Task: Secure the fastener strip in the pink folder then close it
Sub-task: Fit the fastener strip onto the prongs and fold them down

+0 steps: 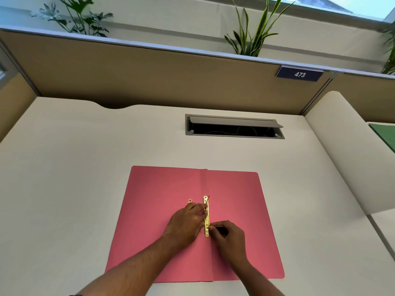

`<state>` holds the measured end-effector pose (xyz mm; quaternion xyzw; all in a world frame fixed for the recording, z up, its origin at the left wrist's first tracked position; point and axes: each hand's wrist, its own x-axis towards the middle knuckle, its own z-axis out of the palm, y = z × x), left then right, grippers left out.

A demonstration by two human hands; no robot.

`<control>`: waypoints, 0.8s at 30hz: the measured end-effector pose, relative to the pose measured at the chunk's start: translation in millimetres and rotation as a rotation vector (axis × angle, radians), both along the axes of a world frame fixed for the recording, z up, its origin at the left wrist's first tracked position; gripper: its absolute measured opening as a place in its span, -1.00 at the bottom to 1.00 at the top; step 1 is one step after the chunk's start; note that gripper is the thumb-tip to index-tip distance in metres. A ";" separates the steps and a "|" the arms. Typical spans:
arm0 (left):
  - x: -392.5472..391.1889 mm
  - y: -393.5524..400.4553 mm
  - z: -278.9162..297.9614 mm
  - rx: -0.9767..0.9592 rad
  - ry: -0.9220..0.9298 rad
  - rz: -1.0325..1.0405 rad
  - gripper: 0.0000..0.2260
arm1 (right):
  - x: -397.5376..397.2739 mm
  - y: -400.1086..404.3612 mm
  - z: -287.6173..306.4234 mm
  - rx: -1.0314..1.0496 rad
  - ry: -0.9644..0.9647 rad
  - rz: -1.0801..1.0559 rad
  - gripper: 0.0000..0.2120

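Observation:
The pink folder (235,199) lies open and flat on the white desk. A gold metal fastener strip (206,221) runs along its centre fold. My left hand (186,225) rests on the left flap, its fingertips pressing against the strip's middle. My right hand (229,238) sits on the right flap and pinches a thin prong at the strip's lower end. A thin prong stands up at the strip's upper end. A small gold piece (190,201) lies on the left flap just above my left hand.
The white desk (85,178) extends wide around the folder. An open cable hatch (234,128) sits in the desk behind it. A beige partition (149,77) with a "473" sign (299,74) closes the back. A green folder (384,135) lies far right.

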<state>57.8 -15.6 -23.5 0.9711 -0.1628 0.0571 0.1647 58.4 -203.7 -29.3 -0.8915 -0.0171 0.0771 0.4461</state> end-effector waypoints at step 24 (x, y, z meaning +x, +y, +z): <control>2.8 -7.9 7.8 0.062 0.081 0.047 -0.67 | -23.6 -10.2 -8.2 -0.122 -0.182 0.157 -0.89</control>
